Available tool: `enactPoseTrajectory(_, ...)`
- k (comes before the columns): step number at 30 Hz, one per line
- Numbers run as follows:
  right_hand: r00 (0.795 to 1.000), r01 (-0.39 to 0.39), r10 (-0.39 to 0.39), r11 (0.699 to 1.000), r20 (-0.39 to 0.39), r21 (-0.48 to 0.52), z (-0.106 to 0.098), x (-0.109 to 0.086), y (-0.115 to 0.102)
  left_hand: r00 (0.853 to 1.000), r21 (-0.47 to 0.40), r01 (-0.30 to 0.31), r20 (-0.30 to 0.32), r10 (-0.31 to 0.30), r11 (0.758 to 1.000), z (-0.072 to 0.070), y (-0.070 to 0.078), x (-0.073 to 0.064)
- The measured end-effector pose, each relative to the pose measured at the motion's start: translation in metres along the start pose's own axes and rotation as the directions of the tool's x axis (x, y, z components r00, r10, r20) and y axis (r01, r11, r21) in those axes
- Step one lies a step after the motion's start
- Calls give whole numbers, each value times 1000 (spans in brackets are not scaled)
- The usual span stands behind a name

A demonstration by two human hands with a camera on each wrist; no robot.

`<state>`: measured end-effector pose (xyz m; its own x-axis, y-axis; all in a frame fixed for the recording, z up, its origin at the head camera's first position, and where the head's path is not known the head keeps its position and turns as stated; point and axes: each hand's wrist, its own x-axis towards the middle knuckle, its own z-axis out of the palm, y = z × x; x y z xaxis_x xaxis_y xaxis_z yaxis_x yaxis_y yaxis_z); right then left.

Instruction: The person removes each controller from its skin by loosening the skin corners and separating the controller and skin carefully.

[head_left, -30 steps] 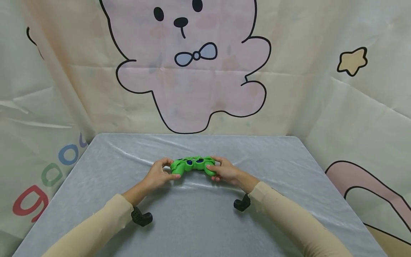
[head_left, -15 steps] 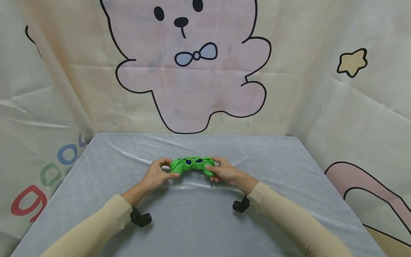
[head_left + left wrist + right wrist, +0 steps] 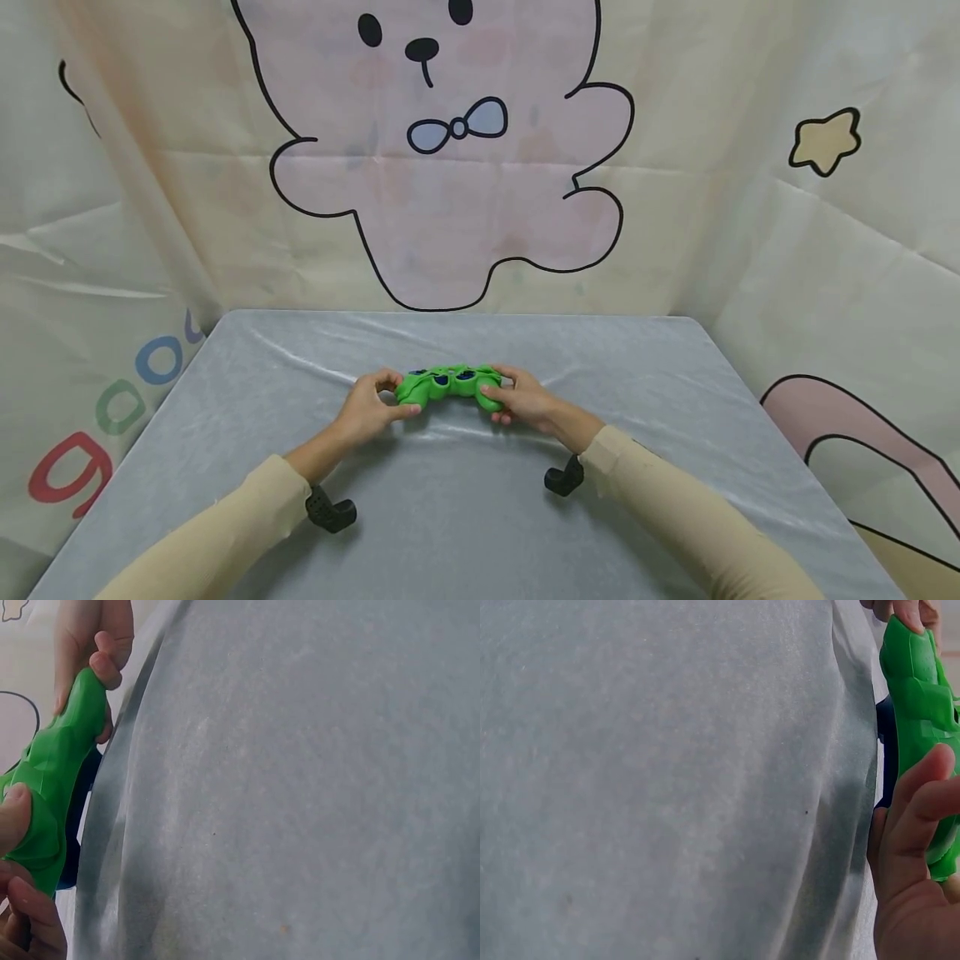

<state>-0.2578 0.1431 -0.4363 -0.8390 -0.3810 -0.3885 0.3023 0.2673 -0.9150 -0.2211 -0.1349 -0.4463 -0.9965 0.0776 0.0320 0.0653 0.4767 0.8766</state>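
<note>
A game controller (image 3: 453, 387) in a bright green sleeve is held between both hands over the middle of the table. Dark blue thumbsticks show through the sleeve. My left hand (image 3: 366, 406) grips its left end, thumb on the near side and fingers at the far side. On the right end, my right hand (image 3: 531, 400) holds on, its thumb lying across the grip. The left wrist view shows the controller (image 3: 60, 761) from its edge, with dark blue parts beyond the green. In the right wrist view, fingers of the right hand (image 3: 911, 885) curl around the sleeved controller (image 3: 915, 712).
Grey velvety cloth covers the table (image 3: 465, 517), its far edge near a printed curtain (image 3: 450, 217). Curtains also hang at both sides. Black wrist devices (image 3: 332, 510) sit below the beige sleeves (image 3: 217, 529).
</note>
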Motion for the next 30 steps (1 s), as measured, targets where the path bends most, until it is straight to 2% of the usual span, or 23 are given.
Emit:
enactPoseTrajectory(14, 999, 39, -38, 999, 34, -19, -2, -2, -1, 1000, 29, -22, -14, 23, 999, 1, 2, -3)
enactPoseTrajectory(18, 999, 29, -28, 999, 25, -20, -1, -2, 1, 1000, -4, -12, -10, 12, 1000, 1, 1, -5)
enactPoseTrajectory(21, 999, 31, -31, 999, 32, -16, -1, -1, 1, 999, -92, 26, 24, -24, 995, 0, 0, -5)
enactPoseTrajectory(24, 998, 42, -41, 999, 47, -17, -2, 0, 1, 996, -180, 73, 70, -61, 981, -2, -1, -5)
enactPoseTrajectory(28, 998, 35, -34, 999, 50, -9, -2, 0, 2, 988, -219, 96, 140, -66, 971, -7, -5, -6)
enactPoseTrajectory(30, 998, 34, -33, 999, 53, -7, -3, -1, 2, 978, -252, 107, 201, -56, 962, -11, -8, -7)
